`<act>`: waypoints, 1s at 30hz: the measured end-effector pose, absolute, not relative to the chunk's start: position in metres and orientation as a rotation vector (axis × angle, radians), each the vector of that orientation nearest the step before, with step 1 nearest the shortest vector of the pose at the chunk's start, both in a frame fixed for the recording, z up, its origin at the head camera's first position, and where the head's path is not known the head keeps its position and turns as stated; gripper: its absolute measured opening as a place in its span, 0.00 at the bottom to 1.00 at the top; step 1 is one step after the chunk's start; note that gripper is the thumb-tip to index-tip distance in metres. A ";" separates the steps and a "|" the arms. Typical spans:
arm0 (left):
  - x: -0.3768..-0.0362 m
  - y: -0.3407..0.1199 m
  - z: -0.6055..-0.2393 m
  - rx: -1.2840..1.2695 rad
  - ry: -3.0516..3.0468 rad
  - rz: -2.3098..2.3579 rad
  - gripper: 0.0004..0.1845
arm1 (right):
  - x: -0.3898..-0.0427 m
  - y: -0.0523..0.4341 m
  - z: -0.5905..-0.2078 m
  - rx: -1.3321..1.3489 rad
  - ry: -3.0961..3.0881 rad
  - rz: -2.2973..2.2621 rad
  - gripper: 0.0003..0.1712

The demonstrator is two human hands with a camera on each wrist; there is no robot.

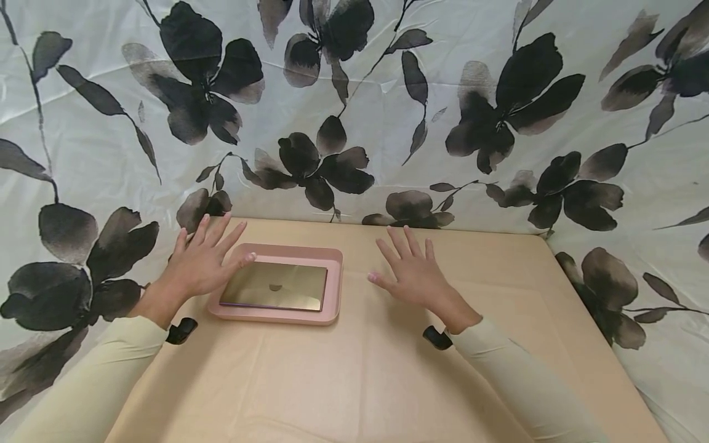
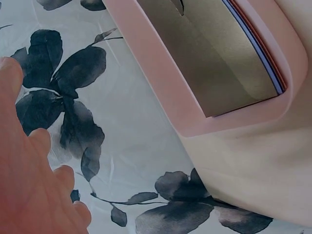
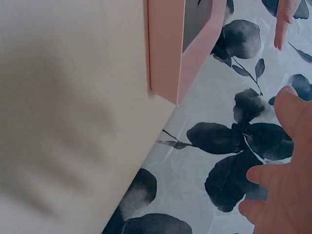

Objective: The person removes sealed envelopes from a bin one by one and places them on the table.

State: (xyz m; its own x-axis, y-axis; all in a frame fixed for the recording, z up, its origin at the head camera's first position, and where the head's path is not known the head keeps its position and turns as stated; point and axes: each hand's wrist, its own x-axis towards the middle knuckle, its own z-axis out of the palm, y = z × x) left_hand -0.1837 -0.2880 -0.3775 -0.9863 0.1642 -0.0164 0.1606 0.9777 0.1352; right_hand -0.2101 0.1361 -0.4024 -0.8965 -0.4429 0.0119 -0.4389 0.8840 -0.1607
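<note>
A shallow pink tray (image 1: 334,283) with rounded corners lies on the table, left of centre in the head view. Inside it is a flat gold rectangular piece (image 1: 277,287) with a small dark notch near its middle. Purple and reddish layers (image 2: 265,61) show beneath its edge in the left wrist view. My left hand (image 1: 202,261) is spread above the tray's left end, its thumb over the rim; contact cannot be told. My right hand (image 1: 415,277) is raised over the table to the right of the tray, fingers spread, holding nothing.
A tan cloth covers the table (image 1: 354,381), whose far edge meets a white sheet (image 1: 410,135) printed with dark flowers. The sheet also hangs at both sides. Dark bands (image 1: 181,331) sit at the wrists, below the pale sleeves.
</note>
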 end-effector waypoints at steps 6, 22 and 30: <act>-0.183 -0.291 -0.377 0.247 3.096 0.187 0.46 | -0.212 0.128 -0.405 -0.715 2.992 -0.244 0.49; -0.179 -0.294 -0.389 0.285 3.120 0.185 0.46 | -0.209 0.112 -0.417 -0.750 2.960 -0.252 0.50; -0.178 -0.296 -0.397 0.284 3.125 0.193 0.46 | -0.208 0.104 -0.422 -0.778 2.948 -0.266 0.49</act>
